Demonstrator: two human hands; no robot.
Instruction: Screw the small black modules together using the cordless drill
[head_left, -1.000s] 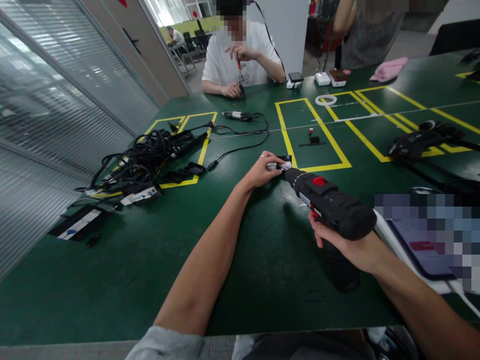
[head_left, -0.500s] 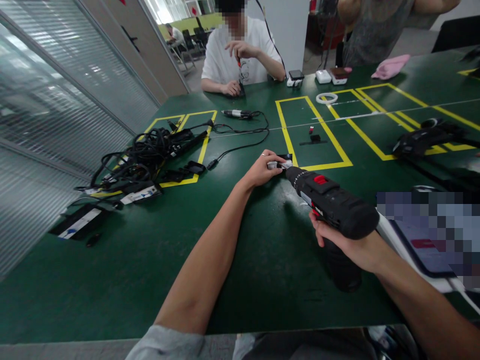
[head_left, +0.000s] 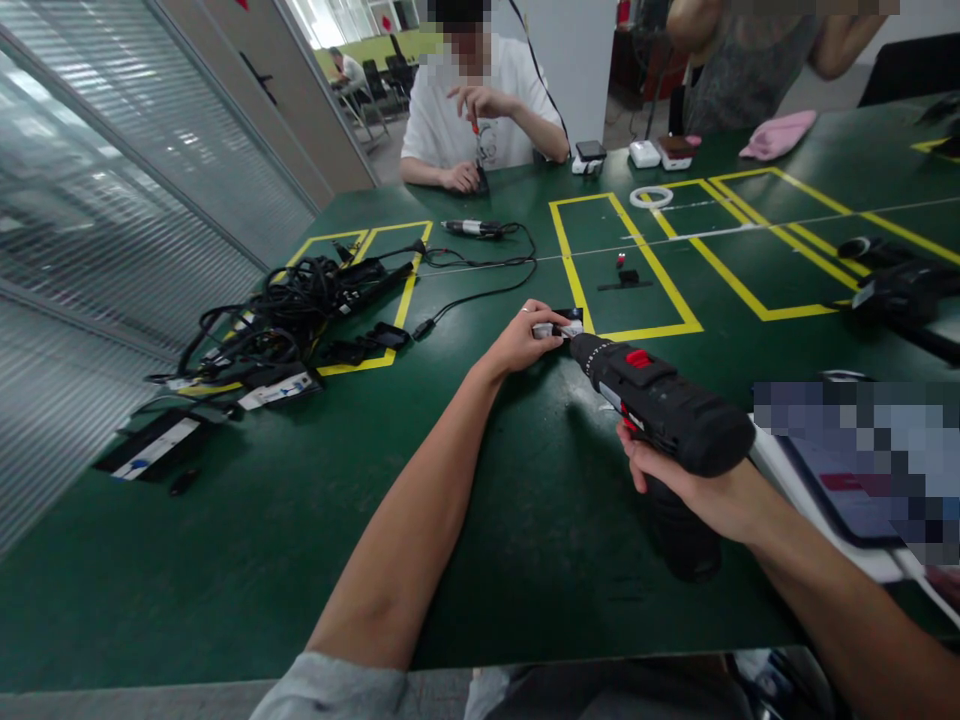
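My right hand (head_left: 667,475) is wrapped round the grip of a black cordless drill (head_left: 660,400) with red accents. The drill lies level and points away to the left, its chuck close to my left fingertips. Pressed to the table, my left hand (head_left: 525,340) grips a small black and silver-white part (head_left: 551,330). The drill's tip meets or nearly meets this part; the exact contact is hidden by the chuck and fingers. Pale dust or scratches (head_left: 581,375) show on the green table (head_left: 315,560) just below the chuck.
Tangled black cables and adapters (head_left: 300,300) lie to the left. A pen-like tool (head_left: 472,228) with a cord lies beyond my left hand. A tablet-like screen (head_left: 847,480) is at the right, near a black strapped device (head_left: 900,285). Across the table a person (head_left: 480,110) handles a screwdriver.
Both my hands and the drill keep practically the same place. The black strapped device at the right has shifted to the right. The standing person's arms at the back have moved slightly.
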